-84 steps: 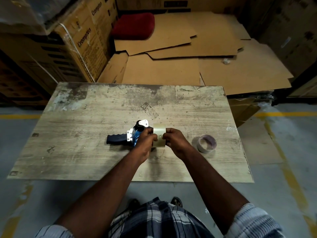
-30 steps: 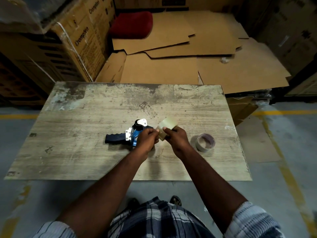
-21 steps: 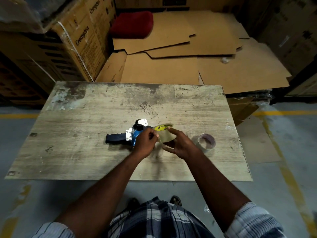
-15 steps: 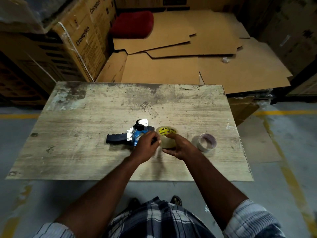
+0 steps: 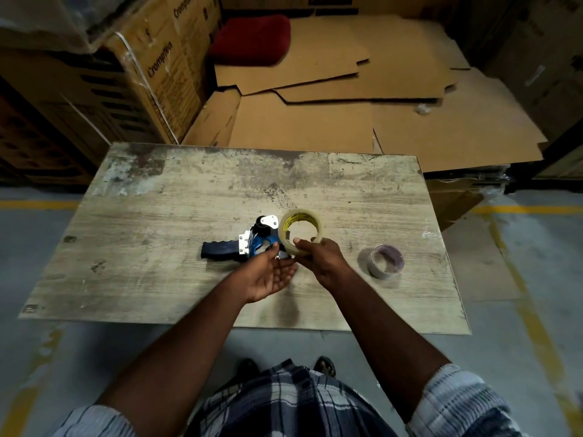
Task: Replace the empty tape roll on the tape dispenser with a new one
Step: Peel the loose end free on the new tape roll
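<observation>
Now the new tape roll, pinched by the right hand, should be squared over the hub of the tape dispenser, steadied by the spread left hand.

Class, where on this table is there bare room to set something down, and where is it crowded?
Free: the table left of the tape dispenser, and the far strip toward the flat cardboard. Crowded: mid-table, where left hand, right hand and new tape roll cluster at the dispenser.

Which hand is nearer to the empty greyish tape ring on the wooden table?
Right. The right hand, holding the clear tape roll, is just left of the ring; the left hand is farther left, by the blue dispenser.
</observation>
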A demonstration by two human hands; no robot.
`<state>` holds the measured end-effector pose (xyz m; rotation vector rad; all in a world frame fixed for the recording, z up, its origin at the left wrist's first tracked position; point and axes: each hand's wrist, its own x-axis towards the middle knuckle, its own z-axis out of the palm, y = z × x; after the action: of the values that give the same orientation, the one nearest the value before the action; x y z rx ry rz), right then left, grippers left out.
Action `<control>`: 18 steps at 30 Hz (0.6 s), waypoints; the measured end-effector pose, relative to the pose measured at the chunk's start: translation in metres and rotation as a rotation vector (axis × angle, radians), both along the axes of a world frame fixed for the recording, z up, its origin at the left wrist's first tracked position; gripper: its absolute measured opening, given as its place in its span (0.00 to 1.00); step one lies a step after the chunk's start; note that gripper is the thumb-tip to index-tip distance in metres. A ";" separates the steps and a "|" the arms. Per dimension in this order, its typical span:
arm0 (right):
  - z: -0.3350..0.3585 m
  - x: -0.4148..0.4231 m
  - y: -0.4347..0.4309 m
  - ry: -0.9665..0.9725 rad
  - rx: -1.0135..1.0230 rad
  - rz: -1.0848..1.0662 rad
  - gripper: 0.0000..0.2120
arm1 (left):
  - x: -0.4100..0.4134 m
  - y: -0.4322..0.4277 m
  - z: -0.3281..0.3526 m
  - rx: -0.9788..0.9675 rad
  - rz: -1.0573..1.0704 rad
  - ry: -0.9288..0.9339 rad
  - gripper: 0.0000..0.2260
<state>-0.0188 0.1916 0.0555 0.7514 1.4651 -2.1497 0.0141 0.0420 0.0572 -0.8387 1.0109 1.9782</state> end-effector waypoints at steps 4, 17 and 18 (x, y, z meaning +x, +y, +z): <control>-0.002 0.000 -0.007 0.063 0.012 -0.004 0.22 | -0.001 0.000 0.003 0.176 0.110 -0.061 0.21; -0.003 0.006 -0.005 -0.008 -0.087 0.018 0.35 | -0.005 -0.002 -0.009 0.182 0.306 -0.061 0.06; -0.003 0.008 -0.003 -0.001 -0.080 0.047 0.25 | -0.004 -0.002 -0.010 0.166 0.315 -0.067 0.06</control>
<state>-0.0105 0.1886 0.0527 0.6829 1.3743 -2.1582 0.0096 0.0405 0.0470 -1.0125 0.6971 2.2448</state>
